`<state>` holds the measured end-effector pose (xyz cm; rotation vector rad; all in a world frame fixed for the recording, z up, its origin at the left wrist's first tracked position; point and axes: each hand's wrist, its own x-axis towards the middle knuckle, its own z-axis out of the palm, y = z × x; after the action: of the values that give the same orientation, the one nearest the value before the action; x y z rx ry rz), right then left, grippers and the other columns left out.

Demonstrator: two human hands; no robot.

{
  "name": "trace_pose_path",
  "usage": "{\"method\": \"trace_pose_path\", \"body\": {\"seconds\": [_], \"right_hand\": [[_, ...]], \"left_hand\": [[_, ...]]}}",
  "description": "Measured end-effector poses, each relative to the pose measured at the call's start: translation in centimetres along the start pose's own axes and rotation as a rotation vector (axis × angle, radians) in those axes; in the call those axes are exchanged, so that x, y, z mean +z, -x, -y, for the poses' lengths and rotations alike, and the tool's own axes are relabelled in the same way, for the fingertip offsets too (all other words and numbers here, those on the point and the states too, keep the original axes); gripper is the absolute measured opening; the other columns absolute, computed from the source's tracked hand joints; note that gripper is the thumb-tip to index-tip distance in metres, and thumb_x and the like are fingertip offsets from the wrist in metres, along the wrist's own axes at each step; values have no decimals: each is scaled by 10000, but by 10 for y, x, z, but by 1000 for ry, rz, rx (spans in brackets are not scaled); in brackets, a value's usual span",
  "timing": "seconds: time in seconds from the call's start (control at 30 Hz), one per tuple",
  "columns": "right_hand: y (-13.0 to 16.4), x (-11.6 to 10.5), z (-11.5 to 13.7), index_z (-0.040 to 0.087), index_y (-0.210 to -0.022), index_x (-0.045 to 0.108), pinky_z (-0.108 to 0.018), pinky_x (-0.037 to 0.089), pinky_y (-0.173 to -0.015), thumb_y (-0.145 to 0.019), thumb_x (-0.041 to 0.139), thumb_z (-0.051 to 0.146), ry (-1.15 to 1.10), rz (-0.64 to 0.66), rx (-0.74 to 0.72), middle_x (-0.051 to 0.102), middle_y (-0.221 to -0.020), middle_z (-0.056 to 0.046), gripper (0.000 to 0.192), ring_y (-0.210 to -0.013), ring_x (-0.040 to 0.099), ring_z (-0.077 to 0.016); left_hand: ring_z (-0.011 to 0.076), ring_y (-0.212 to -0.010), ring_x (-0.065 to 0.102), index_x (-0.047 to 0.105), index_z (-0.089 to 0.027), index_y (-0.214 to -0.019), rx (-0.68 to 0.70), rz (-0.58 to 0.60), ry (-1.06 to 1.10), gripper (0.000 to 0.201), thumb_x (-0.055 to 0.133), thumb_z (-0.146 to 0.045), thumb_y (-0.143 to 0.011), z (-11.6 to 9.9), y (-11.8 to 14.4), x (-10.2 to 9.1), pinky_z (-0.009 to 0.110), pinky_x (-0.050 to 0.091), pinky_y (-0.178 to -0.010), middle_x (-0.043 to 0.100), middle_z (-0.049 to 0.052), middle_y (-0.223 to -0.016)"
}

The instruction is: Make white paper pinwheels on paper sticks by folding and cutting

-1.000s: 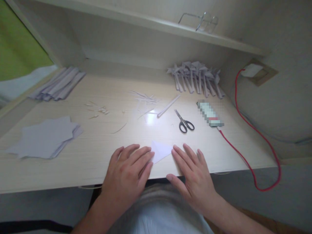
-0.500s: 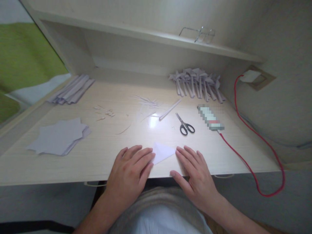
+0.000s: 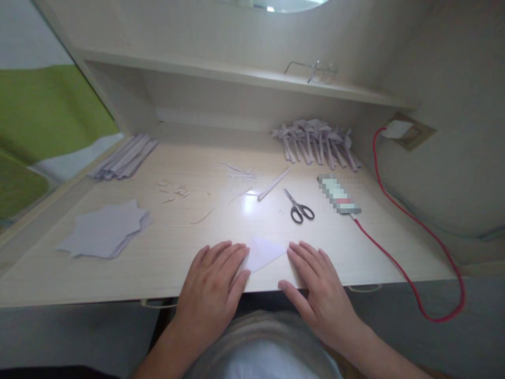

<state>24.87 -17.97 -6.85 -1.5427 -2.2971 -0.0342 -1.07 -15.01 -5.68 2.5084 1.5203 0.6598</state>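
A folded white paper triangle [image 3: 265, 253] lies flat near the desk's front edge, between my hands. My left hand [image 3: 215, 279] rests with outstretched fingers on the paper's left end, covering part of it. At the pointed right end, the fingertips of my right hand [image 3: 315, 276] touch or nearly touch the paper; its fingers are stretched out and the thumb is spread. Beyond the paper lie black-handled scissors [image 3: 298, 206] and a thin rolled paper stick [image 3: 273, 184].
Star-edged paper sheets [image 3: 104, 229] lie stacked at left, below folded paper strips [image 3: 126, 157]. Paper pinwheel-like pieces [image 3: 315, 139] stand at the back right. A phone [image 3: 338, 193] has a red cable [image 3: 410, 210]. Paper slivers [image 3: 240, 172] and small scraps [image 3: 179, 191] are scattered mid-desk. Glasses [image 3: 315, 71] sit on the shelf.
The camera view has tilted up slightly, so everything sits a little lower in the picture. My hands and the folded paper keep nearly the same arrangement.
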Motion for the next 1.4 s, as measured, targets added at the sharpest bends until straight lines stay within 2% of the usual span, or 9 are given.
{"method": "trace_pose_path", "body": {"seconds": [0.27, 0.53, 0.97, 1.4], "right_hand": [[1, 0, 1, 169, -1489, 488, -621, 364, -1172, -1006, 588, 419, -7, 5, 5, 550, -1534, -156, 553, -1444, 475, -365], [1, 1, 1, 172, -1493, 486, -629, 372, -1161, -1007, 587, 422, 3, 11, -1, 549, -1537, -153, 555, -1443, 478, -374], [-1, -4, 0, 166, -1463, 497, -609, 402, -1126, -1009, 585, 445, 46, 26, -22, 574, -1510, -145, 540, -1407, 496, -368], [-12, -5, -3, 195, -1350, 580, -577, 446, -1084, -964, 655, 388, -83, -24, 16, 637, -1397, -136, 438, -1315, 531, -360]], "left_hand": [[308, -1320, 570, 556, -215, -1389, -34, -38, -2, 450, 600, -358, -965, -2, 4, 4, 544, 374, -1152, 651, 94, -1417], [300, -1304, 569, 623, -239, -1276, -51, -22, 30, 358, 647, -326, -930, -5, 1, 1, 560, 386, -1145, 662, 66, -1392], [311, -1288, 580, 653, -247, -1244, -51, -41, 42, 334, 653, -310, -916, -5, 3, 0, 569, 407, -1130, 669, 67, -1379], [307, -1289, 572, 649, -256, -1226, -61, -28, 43, 312, 647, -292, -916, -6, 0, -1, 579, 394, -1136, 669, 55, -1373]]}}
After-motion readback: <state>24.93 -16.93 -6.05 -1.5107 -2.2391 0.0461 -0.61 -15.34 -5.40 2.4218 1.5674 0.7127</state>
